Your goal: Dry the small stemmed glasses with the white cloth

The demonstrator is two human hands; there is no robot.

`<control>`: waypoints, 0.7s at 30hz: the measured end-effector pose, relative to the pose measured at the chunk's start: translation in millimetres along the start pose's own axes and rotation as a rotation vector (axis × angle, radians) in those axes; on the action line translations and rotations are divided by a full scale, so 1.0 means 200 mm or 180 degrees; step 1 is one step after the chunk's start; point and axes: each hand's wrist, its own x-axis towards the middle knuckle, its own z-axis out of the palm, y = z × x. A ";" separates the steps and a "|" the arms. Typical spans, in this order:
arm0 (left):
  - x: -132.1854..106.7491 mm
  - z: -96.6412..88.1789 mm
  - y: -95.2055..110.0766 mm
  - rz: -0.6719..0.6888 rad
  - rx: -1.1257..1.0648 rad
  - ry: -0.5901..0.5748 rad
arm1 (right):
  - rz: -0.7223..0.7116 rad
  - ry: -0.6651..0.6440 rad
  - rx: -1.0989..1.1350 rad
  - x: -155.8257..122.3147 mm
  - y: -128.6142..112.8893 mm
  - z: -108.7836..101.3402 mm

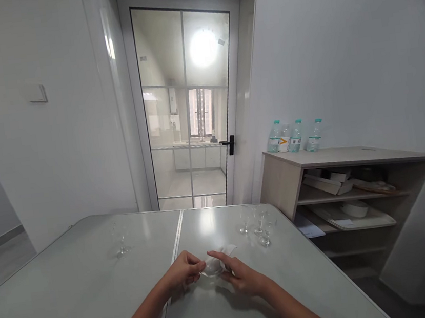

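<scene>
Over the counter (98, 302), just right of its seam (179, 230), we hold a glass (211, 269) — our left grip (183, 272) pinched on one end, our right grip (244, 277) half curled about a white cloth (228, 251) against the bowl. One spare glass (122, 250) stands well off to our left; three more (260, 229) stand together beyond our right.

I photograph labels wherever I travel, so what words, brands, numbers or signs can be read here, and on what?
No text is legible.
Three green-capped bottles: label print too small to read.
White-labelled container among them: an orange angled mark, no readable letters.
Sheet of paper on the shelf: no print I can make out.
Held glass: no visible lettering.
</scene>
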 end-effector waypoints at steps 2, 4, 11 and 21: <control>0.00 0.00 0.00 -0.0037 -0.0204 -0.0028 | -0.0063 0.0009 -0.0229 0.00 0.03 0.01; 0.00 -0.01 -0.01 0.0054 -0.0176 -0.0021 | -0.0047 0.0281 -0.0277 0.01 0.07 0.03; 0.02 0.03 -0.02 0.0286 0.0375 0.0352 | 0.0113 0.0933 0.0269 0.03 0.11 0.06; -0.02 0.06 0.02 0.0621 0.2245 0.0905 | 0.0529 0.1130 0.1724 0.06 0.09 0.06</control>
